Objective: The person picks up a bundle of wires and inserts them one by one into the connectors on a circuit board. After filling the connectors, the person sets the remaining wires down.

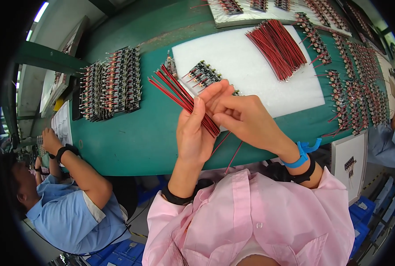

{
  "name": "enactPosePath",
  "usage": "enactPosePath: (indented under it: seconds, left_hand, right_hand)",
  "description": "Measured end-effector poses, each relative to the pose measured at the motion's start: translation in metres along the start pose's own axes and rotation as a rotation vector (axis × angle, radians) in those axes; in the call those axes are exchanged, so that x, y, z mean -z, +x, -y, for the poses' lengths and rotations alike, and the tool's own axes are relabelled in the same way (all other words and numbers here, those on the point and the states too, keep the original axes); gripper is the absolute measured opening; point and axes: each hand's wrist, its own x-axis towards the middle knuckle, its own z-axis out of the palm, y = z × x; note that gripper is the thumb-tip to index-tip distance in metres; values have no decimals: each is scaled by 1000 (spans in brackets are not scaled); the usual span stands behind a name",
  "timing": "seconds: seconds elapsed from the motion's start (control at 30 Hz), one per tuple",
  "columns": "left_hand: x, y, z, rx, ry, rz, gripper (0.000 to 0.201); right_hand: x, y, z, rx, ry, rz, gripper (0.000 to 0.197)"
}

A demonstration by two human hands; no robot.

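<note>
My left hand point(194, 133) grips a bundle of thin red wires point(175, 91) that slants up to the left over the green table. My right hand point(244, 116) reaches across from the right, its fingertips pinching at the bundle near my left thumb. A few loose wire ends hang below my hands. Just beyond my fingers a small cluster of dark circuit boards point(203, 75) lies on a white foam sheet point(250, 66). Both my sleeves are pink, with a blue strap on my right wrist.
A thick pile of red wires point(277, 48) lies on the foam sheet at the back right. Rows of small boards with red leads point(352, 88) run down the right. Dark stacked boards point(111, 84) sit at left. A person in blue point(69, 204) works at my left, another at far right.
</note>
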Motion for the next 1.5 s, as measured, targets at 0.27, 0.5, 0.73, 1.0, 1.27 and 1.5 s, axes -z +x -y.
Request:
enactPosePath:
  seconds: [0.27,0.5,0.73,1.0,1.27,1.5]
  left_hand:
    - [32,-11,-11,-91,391,100,24]
    - [22,-13,-5,-114,780,28,7]
    - [25,-13,-7,-213,810,86,9]
    - [31,-15,-3,-348,908,214,10]
    - [33,-14,-3,-276,853,251,10]
    - [35,-11,2,-216,766,327,12]
  right_hand:
    - [7,-4,13,-213,547,-12,5]
    - [2,-4,7,-66,447,-125,4]
    - [2,-8,8,-91,173,-79,6]
    - [4,-24,-7,-48,116,-155,13]
    - [5,-24,-6,40,121,-131,10]
    - [3,-28,0,-40,82,-200,13]
